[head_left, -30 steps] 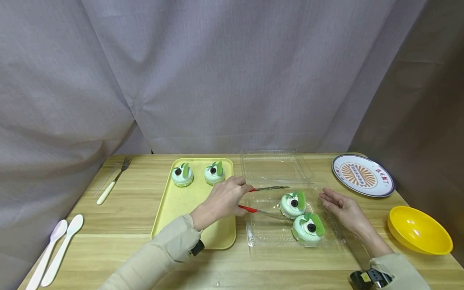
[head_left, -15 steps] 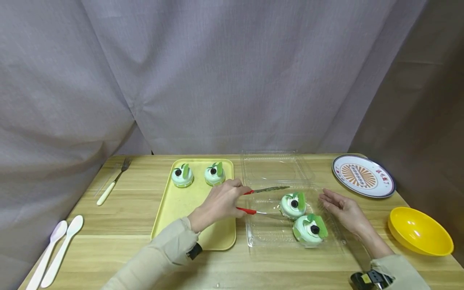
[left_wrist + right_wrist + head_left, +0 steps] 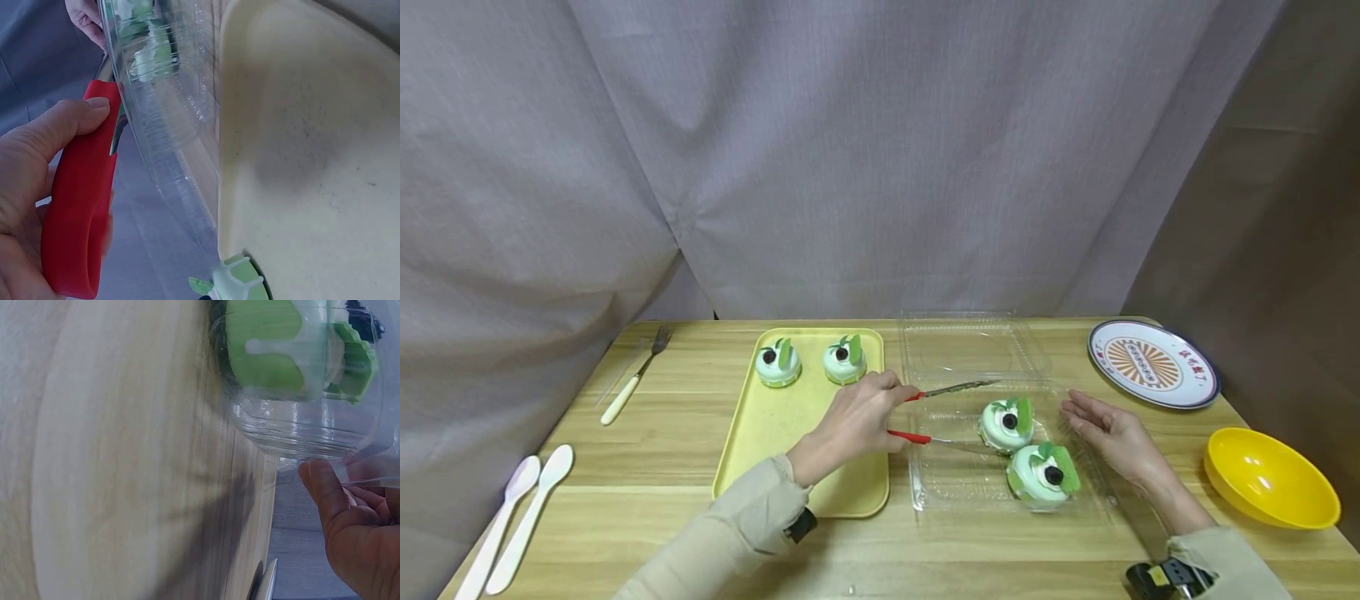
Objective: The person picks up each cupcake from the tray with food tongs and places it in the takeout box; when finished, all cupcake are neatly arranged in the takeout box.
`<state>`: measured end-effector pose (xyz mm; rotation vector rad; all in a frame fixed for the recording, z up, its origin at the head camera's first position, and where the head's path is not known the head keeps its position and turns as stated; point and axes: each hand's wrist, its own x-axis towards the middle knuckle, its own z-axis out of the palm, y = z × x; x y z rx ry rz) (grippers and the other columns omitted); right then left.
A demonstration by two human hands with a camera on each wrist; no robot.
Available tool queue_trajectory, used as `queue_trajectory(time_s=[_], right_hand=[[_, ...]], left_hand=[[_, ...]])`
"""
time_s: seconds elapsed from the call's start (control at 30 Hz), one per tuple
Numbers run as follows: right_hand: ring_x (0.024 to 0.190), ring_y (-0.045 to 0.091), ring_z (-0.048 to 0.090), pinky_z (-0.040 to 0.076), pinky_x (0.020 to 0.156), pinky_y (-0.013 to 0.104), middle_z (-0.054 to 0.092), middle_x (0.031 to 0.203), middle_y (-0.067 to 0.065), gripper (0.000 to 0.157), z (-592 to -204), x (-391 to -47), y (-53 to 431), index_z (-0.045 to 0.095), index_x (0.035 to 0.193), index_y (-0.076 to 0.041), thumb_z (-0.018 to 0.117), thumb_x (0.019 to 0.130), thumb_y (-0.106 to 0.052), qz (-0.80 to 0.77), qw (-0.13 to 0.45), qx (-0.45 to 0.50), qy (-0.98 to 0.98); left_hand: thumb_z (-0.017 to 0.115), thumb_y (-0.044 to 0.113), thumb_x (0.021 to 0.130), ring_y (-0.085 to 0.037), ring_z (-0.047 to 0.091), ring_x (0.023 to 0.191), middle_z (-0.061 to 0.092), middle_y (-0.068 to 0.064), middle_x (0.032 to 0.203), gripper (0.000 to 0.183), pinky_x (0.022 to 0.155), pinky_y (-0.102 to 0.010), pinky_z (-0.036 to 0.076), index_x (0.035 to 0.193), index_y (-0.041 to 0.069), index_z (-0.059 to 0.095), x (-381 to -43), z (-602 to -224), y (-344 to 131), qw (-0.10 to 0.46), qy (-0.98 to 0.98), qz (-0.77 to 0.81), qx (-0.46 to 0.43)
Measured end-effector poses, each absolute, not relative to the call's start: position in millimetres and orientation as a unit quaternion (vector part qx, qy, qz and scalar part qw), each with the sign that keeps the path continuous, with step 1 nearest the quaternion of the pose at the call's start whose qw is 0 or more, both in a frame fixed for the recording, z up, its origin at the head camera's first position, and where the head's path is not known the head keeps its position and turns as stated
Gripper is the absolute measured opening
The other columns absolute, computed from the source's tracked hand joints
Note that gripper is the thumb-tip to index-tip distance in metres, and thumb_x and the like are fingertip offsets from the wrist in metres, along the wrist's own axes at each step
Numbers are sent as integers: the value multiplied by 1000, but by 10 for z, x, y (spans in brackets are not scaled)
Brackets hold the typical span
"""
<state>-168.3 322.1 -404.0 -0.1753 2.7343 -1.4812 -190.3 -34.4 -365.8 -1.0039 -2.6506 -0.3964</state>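
My left hand (image 3: 859, 414) grips red-handled metal tongs (image 3: 81, 200). In the head view, the tongs' two arms are spread apart over a clear plastic box (image 3: 951, 487), reaching toward the farther green cake (image 3: 997, 432). A nearer green cake (image 3: 1028, 482) sits close beside it in the box. Both carry white cream, a dark round cookie and green garnish. My right hand (image 3: 1116, 443) has its fingers fairly straight, the fingertips right at the box's right wall. The right wrist view shows one cake (image 3: 269, 344) through that wall.
Left of the box lies a yellow tray (image 3: 771, 450) with two similar cakes at its far end. Two white spoons (image 3: 523, 525) and a fork (image 3: 636, 375) lie farther left. A patterned plate (image 3: 1153, 364) and yellow bowl (image 3: 1270, 479) stand right. The box's lid (image 3: 966, 346) lies folded back.
The left hand and tongs have drawn slightly left. The nearer cake has shifted a little to the right, its garnish with it. The right hand has stayed in place.
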Motion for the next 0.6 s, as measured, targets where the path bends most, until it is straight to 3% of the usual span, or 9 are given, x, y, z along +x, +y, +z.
queue_trajectory(time_s=[0.23,0.6], right_hand=[[97,-26,45,42,81,1,44,139,37,54,-4046,-1683,3224,29,144,17,49,100,-7,-466,19,-49,883],[96,-26,45,43,81,1,45,139,37,53,-4041,-1683,3219,29,144,17,49,100,-6,-463,19,-48,885]], left_hand=[[88,28,64,-10,51,71,64,1,91,57,52,-18,37,117,15,71,-1901,-3654,-367,130,-917,-156,-344],[85,25,68,-13,54,78,67,-4,99,56,59,-22,42,121,13,70,-1958,-3616,-556,55,-916,-269,-292]])
